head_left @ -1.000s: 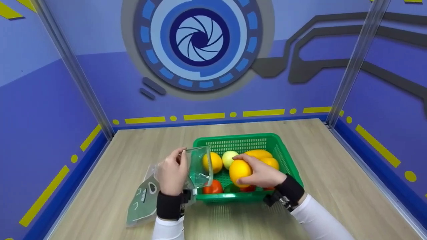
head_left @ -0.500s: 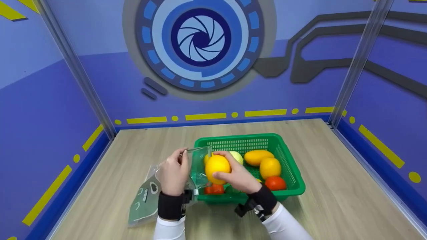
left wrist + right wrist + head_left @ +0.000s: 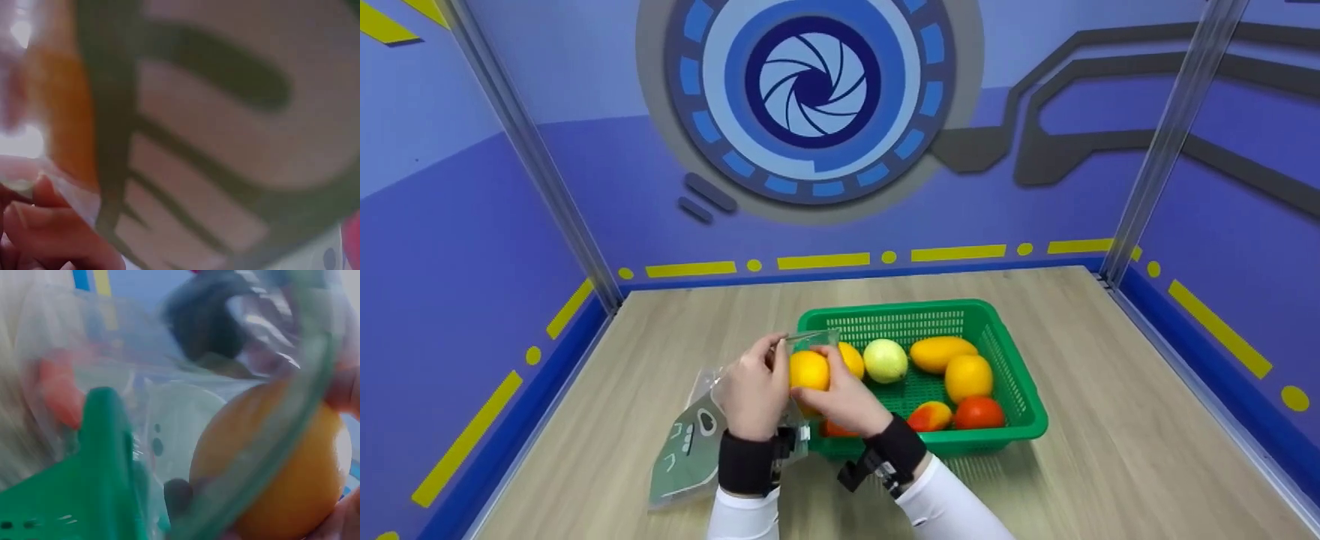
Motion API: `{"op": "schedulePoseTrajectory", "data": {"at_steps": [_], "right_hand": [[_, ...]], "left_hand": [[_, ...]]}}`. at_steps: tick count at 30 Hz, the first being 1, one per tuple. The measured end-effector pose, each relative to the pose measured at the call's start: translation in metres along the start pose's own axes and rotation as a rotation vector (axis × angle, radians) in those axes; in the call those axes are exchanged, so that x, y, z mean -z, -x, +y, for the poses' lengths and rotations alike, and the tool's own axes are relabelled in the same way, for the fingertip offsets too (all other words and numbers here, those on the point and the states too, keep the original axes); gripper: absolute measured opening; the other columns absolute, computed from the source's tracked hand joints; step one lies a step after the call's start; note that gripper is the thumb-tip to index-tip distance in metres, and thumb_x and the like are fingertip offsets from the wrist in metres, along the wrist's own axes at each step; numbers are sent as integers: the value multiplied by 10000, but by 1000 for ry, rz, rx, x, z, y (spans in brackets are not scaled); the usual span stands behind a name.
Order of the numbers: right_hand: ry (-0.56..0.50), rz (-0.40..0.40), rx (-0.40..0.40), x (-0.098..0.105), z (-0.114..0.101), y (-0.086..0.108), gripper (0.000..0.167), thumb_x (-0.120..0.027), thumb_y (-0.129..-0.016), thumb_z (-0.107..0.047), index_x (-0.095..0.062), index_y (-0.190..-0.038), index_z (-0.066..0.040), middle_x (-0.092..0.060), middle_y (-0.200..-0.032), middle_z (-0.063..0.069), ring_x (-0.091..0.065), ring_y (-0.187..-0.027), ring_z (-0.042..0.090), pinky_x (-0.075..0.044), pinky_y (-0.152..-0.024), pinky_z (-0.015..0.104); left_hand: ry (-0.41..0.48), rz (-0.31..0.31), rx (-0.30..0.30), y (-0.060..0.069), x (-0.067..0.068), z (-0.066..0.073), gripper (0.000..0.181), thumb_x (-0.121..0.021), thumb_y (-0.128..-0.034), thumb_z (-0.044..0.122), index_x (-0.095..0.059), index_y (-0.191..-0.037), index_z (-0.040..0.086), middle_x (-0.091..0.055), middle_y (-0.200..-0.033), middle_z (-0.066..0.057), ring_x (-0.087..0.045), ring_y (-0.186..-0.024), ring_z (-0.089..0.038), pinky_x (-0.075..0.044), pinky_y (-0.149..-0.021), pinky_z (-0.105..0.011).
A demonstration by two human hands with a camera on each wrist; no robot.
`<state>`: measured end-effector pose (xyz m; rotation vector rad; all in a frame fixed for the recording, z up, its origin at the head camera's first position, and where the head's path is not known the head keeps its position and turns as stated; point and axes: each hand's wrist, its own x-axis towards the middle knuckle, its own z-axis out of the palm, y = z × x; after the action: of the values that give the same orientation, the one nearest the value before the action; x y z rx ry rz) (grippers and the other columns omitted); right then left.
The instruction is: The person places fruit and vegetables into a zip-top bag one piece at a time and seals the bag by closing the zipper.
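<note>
My left hand pinches the rim of a clear plastic bag with a green cartoon print, its mouth towards the right. My right hand grips an orange at this mouth. Seen from the right wrist, the bag's rim crosses in front of the orange. Close up in the left wrist view, the printed bag hides most of the scene, with some fingers at lower left. Beneath the right hand stands a green plastic basket of fruit and vegetables.
The basket holds another orange, a pale green round fruit, a mango, a yellow-orange fruit, a tomato and a red-yellow fruit. A wooden tabletop lies around it, with blue walls behind and beside.
My right hand has carried the orange leftward from above the basket to the bag's mouth. The left hand has stayed almost still, holding the bag's rim.
</note>
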<state>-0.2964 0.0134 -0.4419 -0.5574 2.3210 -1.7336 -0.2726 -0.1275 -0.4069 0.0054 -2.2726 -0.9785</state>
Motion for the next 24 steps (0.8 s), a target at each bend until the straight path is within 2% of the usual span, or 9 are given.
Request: {"op": "schedulePoseTrajectory", "data": {"at_steps": [3, 7, 10, 11, 13, 14, 17, 18, 24], "right_hand": [[-2, 7, -28, -6, 1, -2, 766, -710, -939, -286, -280, -1514, -20, -535, -1293, 235, -577, -1025, 274, -543, -914, 399], [-4, -37, 2, -9, -1, -2, 740, -644, -988, -232, -257, -1573, 4, -510, -1418, 238, -565, -1081, 267, -513, -958, 388], [-23, -97, 18, -11, -4, -2, 708, -550, -1018, -166, -215, -1623, -12, -575, -1243, 157, -557, -880, 197, -487, -827, 292], [-34, -116, 21, -11, -5, -2, 685, -514, -1022, -141, -217, -1628, -24, -585, -1265, 151, -527, -772, 163, -458, -751, 253], [-57, -157, 27, -13, -6, -1, 625, -448, -1023, -100, -272, -1620, -47, -597, -995, 61, -416, -604, 119, -377, -624, 216], [-69, -176, 38, -14, -7, -1, 599, -424, -1017, -87, -318, -1606, -50, -532, -876, 26, -349, -563, 112, -330, -593, 214], [-81, -225, 70, -16, -5, 0, 531, -372, -1013, -71, -459, -1535, -33, -512, -800, -16, -344, -576, 100, -314, -594, 206], [-84, -239, 76, -16, -4, 0, 516, -366, -1013, -76, -491, -1512, -30, -426, -750, -28, -358, -604, 107, -316, -610, 207], [-88, -246, 88, -18, -2, 1, 524, -365, -1014, -89, -475, -1523, -34, -536, -949, -3, -401, -677, 135, -331, -650, 209]], "left_hand": [[9, 6, 1, 0, -1, 1, 181, -663, -998, 136, -772, -1093, 27, -733, -796, -123, -582, -606, -191, -618, -712, -382], [5, 14, -6, 0, -1, 1, 179, -671, -992, 137, -775, -1083, 23, -738, -795, -120, -606, -612, -200, -616, -703, -378], [6, 16, -11, 0, 0, 1, 177, -674, -991, 137, -778, -1077, 21, -735, -790, -113, -600, -603, -183, -591, -652, -338], [8, 16, -10, 0, 0, 1, 176, -673, -992, 134, -778, -1079, 22, -730, -786, -110, -588, -599, -175, -573, -631, -319], [16, 20, -9, 0, 1, 0, 174, -671, -992, 126, -778, -1080, 21, -718, -774, -102, -557, -590, -154, -522, -590, -277], [13, 24, -12, 0, 1, 1, 173, -671, -992, 128, -780, -1078, 24, -707, -758, -97, -537, -581, -147, -489, -571, -263], [10, 22, -15, 0, 2, 0, 172, -667, -993, 132, -782, -1074, 34, -665, -704, -78, -484, -554, -132, -408, -536, -241], [8, 19, -15, 0, 2, 0, 174, -664, -994, 135, -781, -1076, 35, -653, -692, -73, -474, -549, -129, -396, -533, -240], [9, 8, 3, 0, 3, 1, 187, -653, -1003, 139, -776, -1099, 37, -683, -731, -77, -518, -574, -138, -451, -560, -251]]}}
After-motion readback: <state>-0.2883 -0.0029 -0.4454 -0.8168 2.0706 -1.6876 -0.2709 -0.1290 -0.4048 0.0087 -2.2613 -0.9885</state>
